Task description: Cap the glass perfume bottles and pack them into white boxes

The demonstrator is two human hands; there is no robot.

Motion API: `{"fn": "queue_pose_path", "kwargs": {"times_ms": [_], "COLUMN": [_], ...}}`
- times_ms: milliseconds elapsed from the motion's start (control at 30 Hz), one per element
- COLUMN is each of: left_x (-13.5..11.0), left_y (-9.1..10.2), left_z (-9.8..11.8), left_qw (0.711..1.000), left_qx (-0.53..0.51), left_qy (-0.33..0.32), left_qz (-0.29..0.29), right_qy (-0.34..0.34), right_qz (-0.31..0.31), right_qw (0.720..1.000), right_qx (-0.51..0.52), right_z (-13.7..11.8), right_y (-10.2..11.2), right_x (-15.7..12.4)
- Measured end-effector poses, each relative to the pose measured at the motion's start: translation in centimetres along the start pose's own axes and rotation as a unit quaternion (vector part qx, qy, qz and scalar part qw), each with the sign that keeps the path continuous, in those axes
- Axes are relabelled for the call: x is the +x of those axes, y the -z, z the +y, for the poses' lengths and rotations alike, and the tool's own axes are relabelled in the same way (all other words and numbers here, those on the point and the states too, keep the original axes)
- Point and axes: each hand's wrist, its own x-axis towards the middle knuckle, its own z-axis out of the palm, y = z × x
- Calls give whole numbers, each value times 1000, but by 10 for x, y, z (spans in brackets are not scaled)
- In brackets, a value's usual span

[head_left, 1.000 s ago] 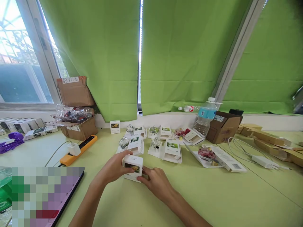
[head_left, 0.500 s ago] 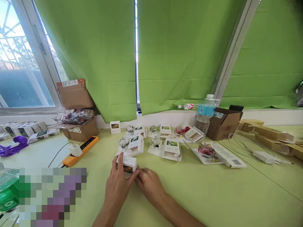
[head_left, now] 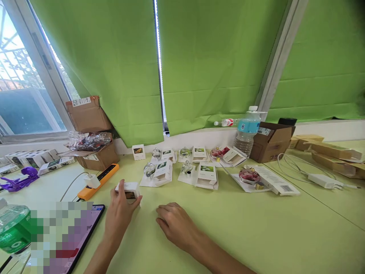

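The left hand (head_left: 119,215) has drawn away from the right and now carries a small white carton (head_left: 129,191) with a yellow-flower picture on its face. The carton is pinched in a closed grip between thumb and fingers, low over the pale green bench (head_left: 245,232), just beside an orange power strip (head_left: 98,182). The right hand (head_left: 176,224) no longer meets the carton: its grip is open and empty, its fingers lightly curled and resting on the bench, well apart from the left.

Ahead, open white cartons (head_left: 207,176) lie in a loose row, with clear glass baubles (head_left: 149,169) standing beside them on white card rather than inside. A red glass bauble (head_left: 249,176) lies on card further right. By the window, an open brown cardboard box (head_left: 97,160) has clear plastic bags of glass baubles (head_left: 89,140) heaped at its top. A second open brown cardboard box (head_left: 270,144) stands by the wall, its contents hidden.
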Motion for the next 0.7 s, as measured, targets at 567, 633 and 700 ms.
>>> {"fn": "queue_pose_path", "kwargs": {"times_ms": [567, 633, 700], "left_x": [111, 121, 131], "left_y": [-71, -80, -89], "left_z": [-28, -28, -27], "left_qw": [997, 997, 997], "left_qx": [-55, -59, -60], "left_qy": [-16, -17, -17], "left_qz": [45, 48, 49], "right_qy": [48, 56, 65], "right_qz": [38, 42, 45], "right_qw": [998, 997, 996], "right_qx": [-35, -36, -37], "right_z": [-1, -1, -1], "right_y": [-10, -10, -12], "right_x": [-6, -6, -6]}}
